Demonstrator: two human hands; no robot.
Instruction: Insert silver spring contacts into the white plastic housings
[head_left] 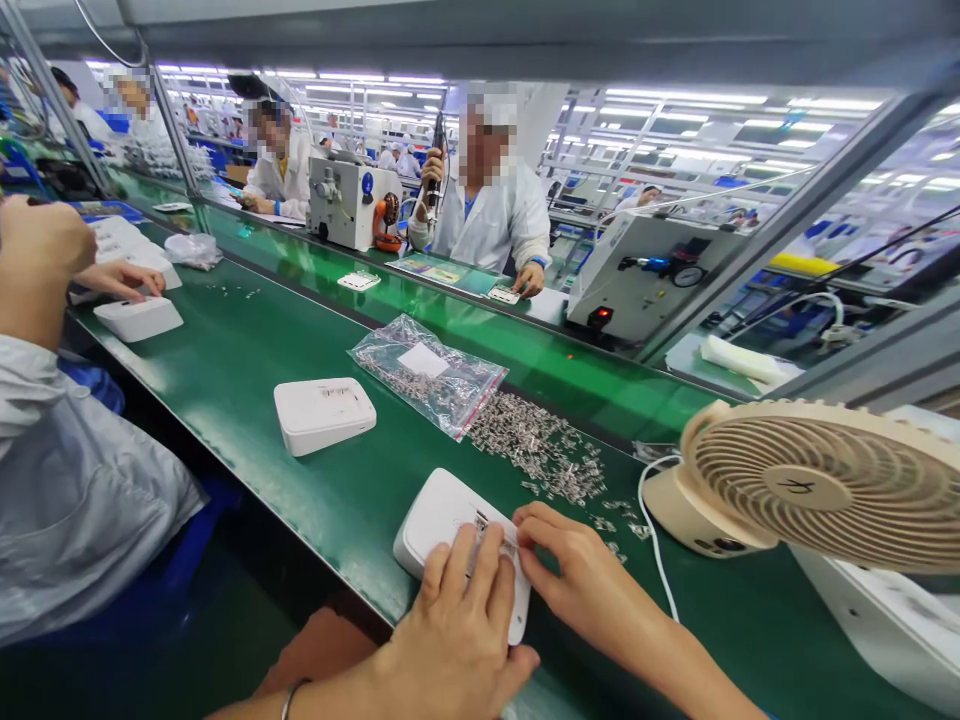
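Note:
A white plastic housing (429, 520) with rounded corners lies on the green work surface in front of me. My left hand (465, 620) rests across its top, fingers stretched out over the recess and thumb near the closest edge. At the housing's right side, my right hand (559, 560) has its thumb and index finger bent together at the recess. Whatever those fingertips hold is hidden. Just beyond lie a heap of small metal clips (540, 445) and a clear zip bag (427, 375) with more of them inside. To the left sits a second white housing (324, 412), recess upward.
A beige fan (802, 490) with a white cable (652, 520) stands at the right. On the left, a co-worker's hand (124, 280) touches another white housing (142, 318). Across the green conveyor (450, 310), a person in white (491, 215) holds a power screwdriver (435, 150).

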